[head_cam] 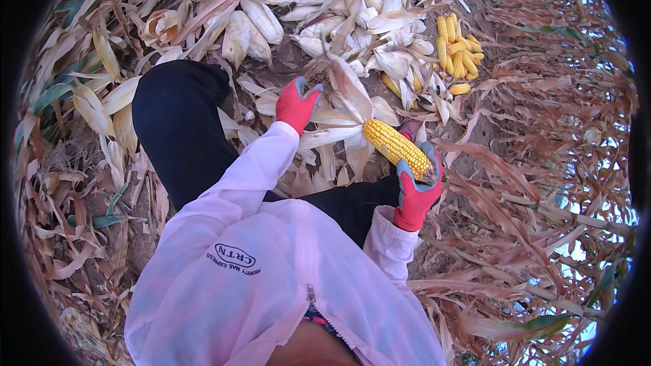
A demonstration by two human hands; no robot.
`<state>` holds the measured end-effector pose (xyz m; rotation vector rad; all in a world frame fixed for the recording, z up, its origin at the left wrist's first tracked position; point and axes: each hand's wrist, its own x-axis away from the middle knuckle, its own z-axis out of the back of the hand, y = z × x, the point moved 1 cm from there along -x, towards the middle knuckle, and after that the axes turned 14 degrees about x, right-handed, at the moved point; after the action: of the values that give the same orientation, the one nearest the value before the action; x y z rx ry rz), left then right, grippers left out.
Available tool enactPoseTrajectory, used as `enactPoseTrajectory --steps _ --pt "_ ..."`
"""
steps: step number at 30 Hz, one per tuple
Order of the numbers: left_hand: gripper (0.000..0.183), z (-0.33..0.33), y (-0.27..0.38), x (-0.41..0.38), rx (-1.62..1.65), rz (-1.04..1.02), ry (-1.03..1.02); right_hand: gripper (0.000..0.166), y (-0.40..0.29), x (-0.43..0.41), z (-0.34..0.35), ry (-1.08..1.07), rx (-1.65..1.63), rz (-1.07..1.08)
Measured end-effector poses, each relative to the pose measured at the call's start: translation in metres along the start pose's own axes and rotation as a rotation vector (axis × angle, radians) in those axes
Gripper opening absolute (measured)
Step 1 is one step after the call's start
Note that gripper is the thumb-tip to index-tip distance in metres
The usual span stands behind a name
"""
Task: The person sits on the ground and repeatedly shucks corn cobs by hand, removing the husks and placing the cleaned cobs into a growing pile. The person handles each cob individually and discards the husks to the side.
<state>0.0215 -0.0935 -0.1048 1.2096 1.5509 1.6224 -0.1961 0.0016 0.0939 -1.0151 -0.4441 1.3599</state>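
Note:
My right hand [419,188], in a red glove with grey fingers and palm, grips the tip end of a yellow corn cob [395,148]. Pale dry husks [351,96] are peeled back and spread around the cob's other end. Left of those husks, my left hand [300,101] wears a matching glove; its thumb and fingers stand apart with nothing between them.
A heap of unhusked corn ears and loose husks [315,0] lies ahead. Bare yellow cobs [457,53] are piled at the upper right. Dry corn stalks [549,208] cover the right side, and fallen leaves [66,213] the left. My bent legs [178,117] frame the work area.

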Motion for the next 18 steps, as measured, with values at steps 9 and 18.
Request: enactPoseTrajectory --steps 9,18 --pt "0.047 -0.013 0.087 0.085 0.655 1.019 -0.907 0.061 -0.012 0.030 -0.046 0.039 0.422 0.285" --pt "0.038 -0.005 0.041 0.051 0.610 0.687 -0.708 0.030 0.053 0.061 -0.079 -0.172 -0.271 -0.327"
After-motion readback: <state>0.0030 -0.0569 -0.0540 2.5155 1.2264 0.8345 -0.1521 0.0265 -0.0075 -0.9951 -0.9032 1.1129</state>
